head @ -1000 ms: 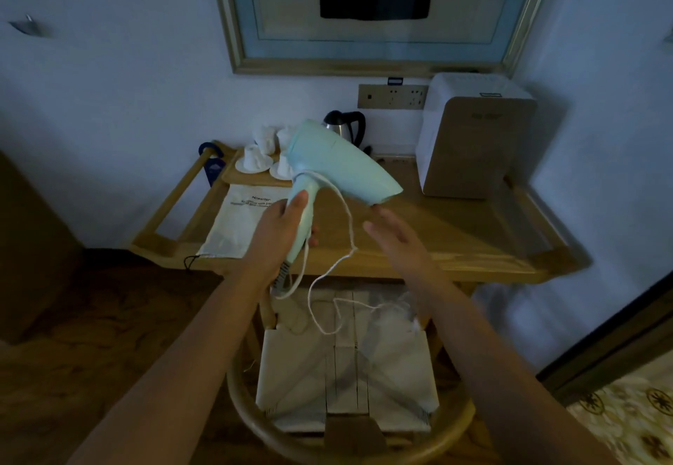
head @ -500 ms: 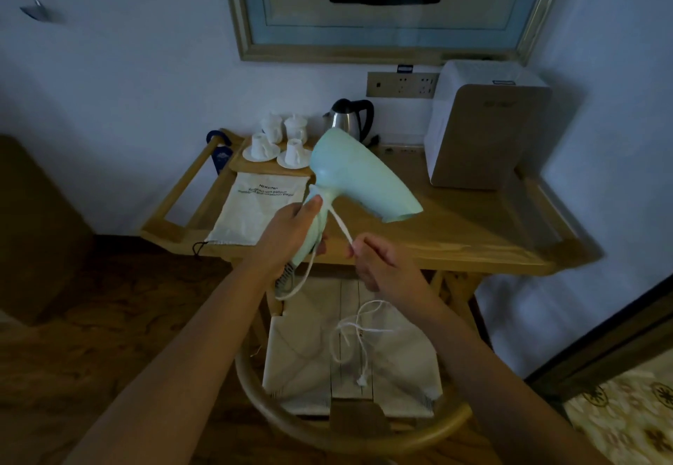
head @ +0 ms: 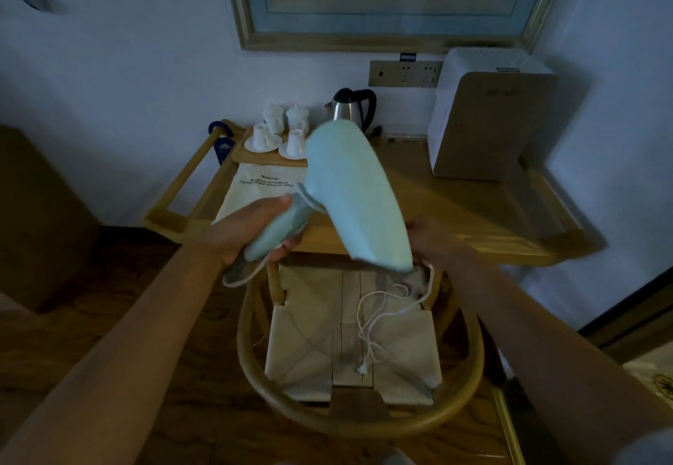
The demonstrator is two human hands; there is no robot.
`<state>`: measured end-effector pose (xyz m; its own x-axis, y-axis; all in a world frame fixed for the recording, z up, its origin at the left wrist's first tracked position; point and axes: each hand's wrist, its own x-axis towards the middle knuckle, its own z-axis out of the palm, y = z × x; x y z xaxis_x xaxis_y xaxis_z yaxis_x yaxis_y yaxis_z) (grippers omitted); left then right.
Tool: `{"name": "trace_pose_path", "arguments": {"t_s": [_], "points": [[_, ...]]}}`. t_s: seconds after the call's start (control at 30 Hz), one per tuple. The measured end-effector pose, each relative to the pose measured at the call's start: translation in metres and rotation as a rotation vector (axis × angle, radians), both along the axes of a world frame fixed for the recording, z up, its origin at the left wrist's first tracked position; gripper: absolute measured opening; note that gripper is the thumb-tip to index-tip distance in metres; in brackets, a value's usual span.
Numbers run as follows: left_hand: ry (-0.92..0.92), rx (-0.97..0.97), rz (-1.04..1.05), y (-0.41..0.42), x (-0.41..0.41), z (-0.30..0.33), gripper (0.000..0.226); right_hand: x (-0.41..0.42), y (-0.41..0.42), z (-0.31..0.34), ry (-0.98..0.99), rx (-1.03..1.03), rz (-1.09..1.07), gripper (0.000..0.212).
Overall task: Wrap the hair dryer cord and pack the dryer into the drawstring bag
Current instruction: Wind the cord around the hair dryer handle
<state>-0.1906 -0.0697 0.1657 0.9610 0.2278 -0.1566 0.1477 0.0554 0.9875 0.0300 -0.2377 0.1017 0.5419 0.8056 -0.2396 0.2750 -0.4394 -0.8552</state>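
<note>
Left hand [head: 251, 231] grip closed on the hair dryer [head: 349, 195] handle; right hand [head: 433, 242] grip unclear behind it.

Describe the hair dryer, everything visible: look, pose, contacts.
The hair dryer is pale mint, smooth plastic by the look, somewhat motion-blurred. Its wide barrel slants from upper left down to lower right, held in the air above the chair seat. The left hand wraps the handle; the right hand sits at the barrel's lower end, contact unclear. The white cord leaves the handle base and hangs in loose loops, unwrapped, plug dangling over the seat.
</note>
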Motion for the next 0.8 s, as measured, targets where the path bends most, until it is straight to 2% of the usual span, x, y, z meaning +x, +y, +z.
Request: {"name": "trace_pose_path", "arguments": {"t_s": [0.07, 0.17, 0.23, 0.33, 0.43, 0.53, 0.67, 0.8], "points": [[0.108, 0.088, -0.081, -0.005, 0.000, 0.010, 0.043, 0.010, 0.011, 0.016, -0.023, 0.039, -0.049, 0.028], [0.198, 0.439, -0.220, -0.009, 0.006, 0.012, 0.032, 0.018, 0.021, 0.047, -0.142, 0.053, -0.072, 0.017], [0.275, 0.628, -0.273, -0.014, 0.012, 0.002, 0.026, 0.015, 0.025, 0.069, -0.229, 0.055, -0.059, 0.017], [0.355, 0.708, -0.229, -0.026, 0.023, -0.022, 0.026, -0.006, 0.033, 0.096, -0.385, 0.038, 0.008, 0.013], [0.400, 0.701, -0.056, -0.029, 0.034, -0.050, 0.037, -0.036, 0.034, 0.107, -0.476, 0.082, 0.046, 0.009], [0.423, 0.634, 0.150, -0.022, 0.046, -0.064, 0.040, -0.057, 0.022, 0.101, -0.445, 0.172, 0.085, 0.012], [0.399, 0.491, 0.391, -0.004, 0.049, -0.065, 0.046, -0.066, 0.000, 0.067, -0.419, 0.121, 0.171, 0.024], [0.297, 0.223, 0.449, 0.001, 0.044, -0.065, 0.049, -0.065, -0.010, 0.025, -0.372, 0.107, 0.100, 0.019]]}}
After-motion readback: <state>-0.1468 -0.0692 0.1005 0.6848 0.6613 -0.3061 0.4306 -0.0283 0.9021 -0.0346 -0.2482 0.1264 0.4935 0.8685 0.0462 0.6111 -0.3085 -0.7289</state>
